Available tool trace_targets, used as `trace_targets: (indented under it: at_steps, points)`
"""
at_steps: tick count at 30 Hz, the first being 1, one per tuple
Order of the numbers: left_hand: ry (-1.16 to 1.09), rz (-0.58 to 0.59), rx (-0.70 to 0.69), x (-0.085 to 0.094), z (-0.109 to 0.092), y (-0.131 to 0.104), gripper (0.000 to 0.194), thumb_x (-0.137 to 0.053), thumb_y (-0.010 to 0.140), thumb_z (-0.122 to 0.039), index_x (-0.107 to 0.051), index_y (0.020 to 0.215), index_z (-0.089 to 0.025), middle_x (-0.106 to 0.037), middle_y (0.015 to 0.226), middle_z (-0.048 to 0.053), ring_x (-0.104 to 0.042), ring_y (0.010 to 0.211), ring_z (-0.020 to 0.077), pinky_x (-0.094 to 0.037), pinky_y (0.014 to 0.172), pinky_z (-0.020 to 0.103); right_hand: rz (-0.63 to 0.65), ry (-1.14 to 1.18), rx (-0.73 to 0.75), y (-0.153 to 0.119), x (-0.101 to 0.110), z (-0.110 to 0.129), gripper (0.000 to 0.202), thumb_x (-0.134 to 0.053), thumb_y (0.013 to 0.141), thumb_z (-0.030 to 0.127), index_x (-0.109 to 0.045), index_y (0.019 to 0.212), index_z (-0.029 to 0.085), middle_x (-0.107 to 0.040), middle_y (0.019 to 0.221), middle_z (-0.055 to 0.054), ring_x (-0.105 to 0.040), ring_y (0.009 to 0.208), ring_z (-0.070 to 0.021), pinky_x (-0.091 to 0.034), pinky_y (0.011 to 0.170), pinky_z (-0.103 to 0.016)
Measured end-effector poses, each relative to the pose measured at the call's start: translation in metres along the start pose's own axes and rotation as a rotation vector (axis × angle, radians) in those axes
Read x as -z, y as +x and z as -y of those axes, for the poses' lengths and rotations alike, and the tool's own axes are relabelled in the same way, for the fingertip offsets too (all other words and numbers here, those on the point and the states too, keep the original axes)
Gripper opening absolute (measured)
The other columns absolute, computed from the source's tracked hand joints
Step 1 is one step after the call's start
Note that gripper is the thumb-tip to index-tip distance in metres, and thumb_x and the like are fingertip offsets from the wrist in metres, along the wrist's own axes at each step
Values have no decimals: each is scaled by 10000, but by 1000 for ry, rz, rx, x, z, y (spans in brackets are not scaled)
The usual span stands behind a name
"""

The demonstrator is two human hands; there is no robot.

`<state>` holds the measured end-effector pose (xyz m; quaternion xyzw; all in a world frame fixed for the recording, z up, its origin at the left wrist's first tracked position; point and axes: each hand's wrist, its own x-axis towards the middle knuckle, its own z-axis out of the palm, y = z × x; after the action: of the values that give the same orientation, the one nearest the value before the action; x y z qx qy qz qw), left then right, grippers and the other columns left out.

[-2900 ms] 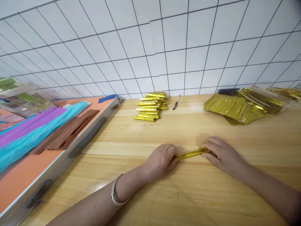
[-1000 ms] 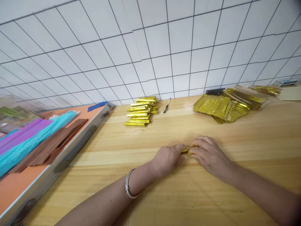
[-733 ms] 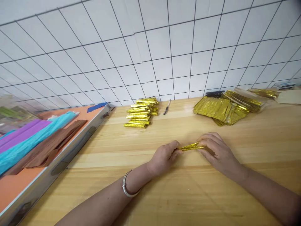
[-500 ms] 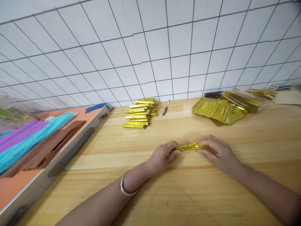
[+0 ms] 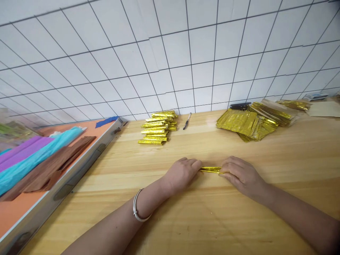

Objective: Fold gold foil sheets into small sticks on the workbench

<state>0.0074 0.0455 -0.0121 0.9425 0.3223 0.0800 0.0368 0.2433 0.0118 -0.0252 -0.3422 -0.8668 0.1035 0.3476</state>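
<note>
Head view | gold strip [image 5: 210, 170] between hands | left hand [image 5: 183, 174], right hand [image 5: 240, 177] pinching its ends

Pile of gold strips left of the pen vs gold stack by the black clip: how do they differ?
The strip pile is narrow folded pieces; the gold stack is broader, flatter sheets.
The strip pile lies left of the pen, the gold stack right of it.
Both are shiny gold and rest on the wooden table.

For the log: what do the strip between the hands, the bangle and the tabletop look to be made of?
Strip: probably metallic foil or foil-coated paper, glossy gold with crinkled highlights.
Bangle: likely silver-toned metal, smooth, with a soft shine.
Tabletop: wood or wood-look laminate, satin, showing long pale grain.
</note>
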Motion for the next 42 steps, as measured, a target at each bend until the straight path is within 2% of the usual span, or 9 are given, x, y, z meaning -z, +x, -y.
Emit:
trace_targets:
  at_steps: [5, 9, 11, 13, 17, 29, 33, 36, 42]
  points:
    - [-112, 6, -82, 1, -24, -3, 135, -377, 940, -269, -431, 1014, -170, -618, 858, 32, -595, 751, 162, -457, 667, 260, 17, 107, 25, 2, -4, 18, 123, -493, 849, 106, -550, 895, 204, -596, 859, -43, -533, 808, -164, -437, 725, -314]
    - [-152, -72, -79, -12, -21, -10, 140, -375, 935, -245, -384, 1038, -150, -623, 817, 35, -594, 662, 151, -454, 579, 241, 51, 357, -238, 3, 1, 27, 84, -505, 839, 157, -525, 904, 207, -567, 827, -15, -526, 763, -137, -436, 690, -270]
    - [-135, -99, -95, -16, -17, -11, 126, -372, 930, -224, -383, 1029, -148, -625, 816, 42, -597, 662, 152, -463, 587, 246, 99, 424, -393, 4, 3, 28, 36, -485, 863, 221, -514, 881, 208, -537, 767, 6, -496, 699, -123, -416, 627, -248]
    - [-120, -123, -127, -16, -15, -11, 116, -358, 929, -202, -386, 1026, -146, -629, 843, 55, -608, 709, 154, -479, 626, 254, 142, 465, -515, 5, 4, 27, 106, -458, 887, 300, -503, 868, 207, -496, 708, 24, -452, 634, -113, -378, 560, -234]
    - [-88, -108, -203, -10, -17, -8, 127, -326, 934, -175, -417, 1020, -154, -631, 909, 71, -615, 820, 147, -492, 710, 254, 220, 517, -611, 7, 1, 25, 228, -445, 884, 395, -507, 800, 193, -453, 668, 32, -409, 603, -105, -331, 522, -228]
    - [-146, -79, -331, -1, -18, -7, 211, -397, 853, -90, -537, 975, -191, -579, 1166, 54, -585, 928, 155, -459, 752, 239, 272, 406, -476, 6, -4, 16, 216, -439, 841, 248, -540, 665, 174, -426, 583, 38, -399, 550, -98, -295, 480, -215]
    - [-222, -77, -273, -2, -19, -7, 156, -383, 921, -188, -538, 939, -175, -618, 1064, 58, -591, 890, 140, -454, 750, 226, 198, 227, -381, 4, -5, 19, 224, -434, 852, 201, -529, 650, 175, -464, 593, 30, -417, 562, -100, -323, 516, -222]
    - [-255, -91, -222, -5, -20, -6, 214, -373, 948, -298, -524, 889, -157, -636, 936, 63, -594, 838, 142, -452, 725, 229, 172, 159, -283, 0, -7, 17, 207, -435, 876, 206, -553, 707, 179, -516, 633, 16, -449, 586, -105, -348, 548, -228]
    - [-324, -89, -123, -6, -21, -6, 237, -349, 954, -335, -498, 886, -165, -622, 844, 48, -571, 726, 122, -432, 645, 210, 171, 131, -217, -1, -6, 15, 213, -403, 912, 227, -550, 764, 186, -531, 685, -3, -482, 640, -121, -375, 592, -245]
